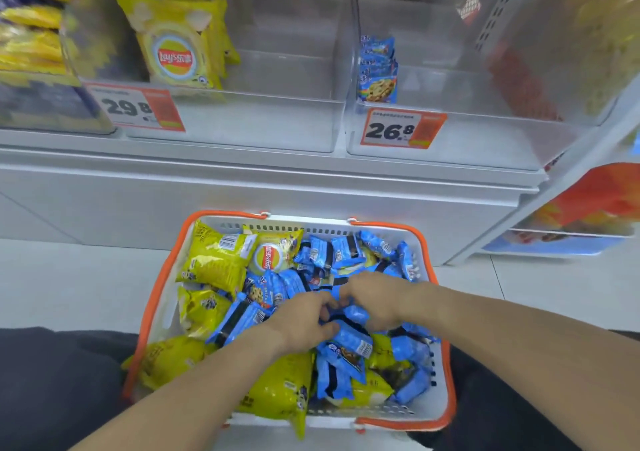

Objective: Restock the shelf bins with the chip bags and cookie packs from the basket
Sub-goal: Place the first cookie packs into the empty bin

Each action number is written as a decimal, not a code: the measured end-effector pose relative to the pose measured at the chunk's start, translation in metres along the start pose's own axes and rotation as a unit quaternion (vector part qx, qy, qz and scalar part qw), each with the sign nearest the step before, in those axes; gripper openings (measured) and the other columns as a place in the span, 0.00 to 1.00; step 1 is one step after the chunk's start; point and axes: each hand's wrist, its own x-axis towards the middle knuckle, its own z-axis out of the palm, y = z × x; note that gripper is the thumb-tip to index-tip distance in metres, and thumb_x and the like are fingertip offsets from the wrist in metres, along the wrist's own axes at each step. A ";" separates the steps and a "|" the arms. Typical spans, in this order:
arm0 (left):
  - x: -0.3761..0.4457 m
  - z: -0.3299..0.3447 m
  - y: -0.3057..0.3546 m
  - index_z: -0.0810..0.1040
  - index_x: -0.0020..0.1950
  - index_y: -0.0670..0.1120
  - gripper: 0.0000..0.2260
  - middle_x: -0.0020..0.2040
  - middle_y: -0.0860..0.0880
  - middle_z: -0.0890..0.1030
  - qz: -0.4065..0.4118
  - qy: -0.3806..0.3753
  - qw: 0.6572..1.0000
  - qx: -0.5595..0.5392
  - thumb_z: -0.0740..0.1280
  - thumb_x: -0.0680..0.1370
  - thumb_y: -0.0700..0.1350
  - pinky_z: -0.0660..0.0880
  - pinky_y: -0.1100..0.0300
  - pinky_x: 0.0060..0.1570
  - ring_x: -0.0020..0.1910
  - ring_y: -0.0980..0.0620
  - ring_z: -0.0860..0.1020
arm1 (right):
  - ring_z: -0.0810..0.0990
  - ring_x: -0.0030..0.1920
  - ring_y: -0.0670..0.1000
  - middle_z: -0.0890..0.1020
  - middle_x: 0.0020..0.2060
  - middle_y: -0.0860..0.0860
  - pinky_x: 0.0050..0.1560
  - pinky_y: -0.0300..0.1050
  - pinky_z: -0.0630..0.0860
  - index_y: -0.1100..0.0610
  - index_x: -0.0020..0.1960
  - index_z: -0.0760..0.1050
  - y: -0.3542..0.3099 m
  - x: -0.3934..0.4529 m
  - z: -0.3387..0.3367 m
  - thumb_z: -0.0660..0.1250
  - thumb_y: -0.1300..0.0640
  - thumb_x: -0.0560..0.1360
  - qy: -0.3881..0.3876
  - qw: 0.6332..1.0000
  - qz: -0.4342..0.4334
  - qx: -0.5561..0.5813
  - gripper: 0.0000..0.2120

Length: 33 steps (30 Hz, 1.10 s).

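While both hands work in the basket, the scene reads left to right like this:

Chip bin [242, 128]: upper left of centre, clear plastic, a few yellow chip bags [175, 45] standing at its left side, the rest of it bare; price tag 29.8 on its front.

Cookie bin [467, 138]: upper right of centre, a short upright row of blue cookie packs [377, 69] at its left wall, much room beside them; tag 26.8 on its front.

Basket [166, 277]: lower centre, white with orange handles, on the floor just below the shelf; yellow bags mostly along its left and near edge, blue packs heaped across the middle and right.

Left hand [304, 319]: centre of the basket, fingers curled onto blue packs in the heap.

Right hand [377, 301]: just beside the left, nearly touching it, fingers curled down round blue packs.

Step in hand, as I judge it: gathering a stack of cookie packs between the two hands.

Doing it well: square the packs face to face before lifting, so none slips out; take only what both hands can clamp firmly; lift clear of the rim.

Placing: stand them upright against the row already in the right bin, same face forward.

Progress: early; the basket looks nearly full.
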 end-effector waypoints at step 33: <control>0.035 -0.196 0.143 0.65 0.74 0.46 0.41 0.68 0.49 0.73 0.196 0.432 0.879 0.052 0.79 0.67 0.55 0.65 0.59 0.65 0.66 0.52 0.71 | 0.79 0.48 0.47 0.82 0.45 0.45 0.55 0.50 0.77 0.53 0.51 0.79 0.073 -0.106 -0.216 0.77 0.59 0.69 0.642 0.757 0.055 0.105 0.13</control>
